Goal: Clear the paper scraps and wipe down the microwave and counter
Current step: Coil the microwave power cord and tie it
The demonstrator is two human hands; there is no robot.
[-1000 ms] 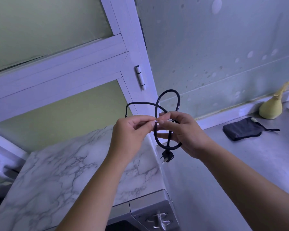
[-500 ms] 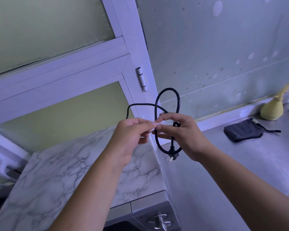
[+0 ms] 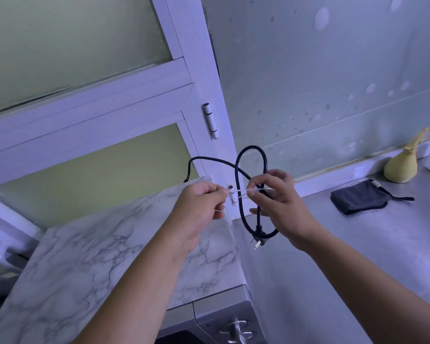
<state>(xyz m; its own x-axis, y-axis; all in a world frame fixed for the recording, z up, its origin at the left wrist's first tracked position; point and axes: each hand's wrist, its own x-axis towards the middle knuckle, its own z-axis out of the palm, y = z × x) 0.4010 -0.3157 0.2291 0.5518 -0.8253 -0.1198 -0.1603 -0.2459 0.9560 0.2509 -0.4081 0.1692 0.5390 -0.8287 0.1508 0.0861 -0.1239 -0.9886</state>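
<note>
Black cord [image 3: 252, 146] looped in the right grip [image 3: 281, 207], left grip [image 3: 196, 209] pinching its white tie [image 3: 241, 191], above the microwave [image 3: 124, 256].

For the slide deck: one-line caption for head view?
The left hand and right hand pinch a white tie at a looped black power cord above the microwave.

A home kitchen is suggested. A microwave [image 3: 216, 312] with a dial on its front is set on a grey worktop [image 3: 358, 249], beside a white-framed window [image 3: 124, 95] with frosted panes. The wall [image 3: 333, 70] behind is spotted and stained, and a dark cloth [image 3: 358, 197] is laid near it.
</note>
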